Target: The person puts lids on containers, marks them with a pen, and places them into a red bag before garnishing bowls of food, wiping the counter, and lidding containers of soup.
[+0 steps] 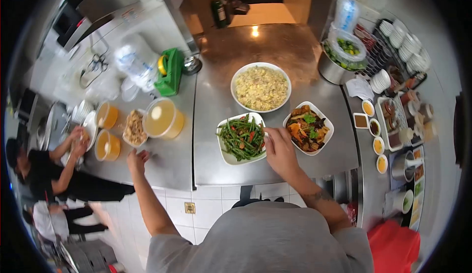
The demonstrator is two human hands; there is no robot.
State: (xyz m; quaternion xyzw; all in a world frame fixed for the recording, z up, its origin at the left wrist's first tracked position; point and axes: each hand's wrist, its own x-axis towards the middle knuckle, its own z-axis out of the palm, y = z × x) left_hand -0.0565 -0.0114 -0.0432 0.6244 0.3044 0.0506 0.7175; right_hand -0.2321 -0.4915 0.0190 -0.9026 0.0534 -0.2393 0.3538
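My right hand (281,149) is at the right rim of a white square bowl of green beans (241,137) with red pepper bits, its fingers and thumb pinched on the edge. Just right of that hand sits another white square bowl (309,128), filled with a dark stir-fry, orange slices and green herb leaves. Behind the two stands a round white bowl of fried rice (261,88). My left hand (137,161) hovers by the counter's front edge, fingers loosely curled and apart, holding nothing. Nearest to it is a small dish of light brown pieces (134,128).
Tubs of yellow liquid (163,118) and a green tape dispenser (168,71) stand left. A metal pot of green limes (339,61), sauce cups (378,145) and stacked white dishes (405,42) are right. A co-worker in black (49,169) works far left.
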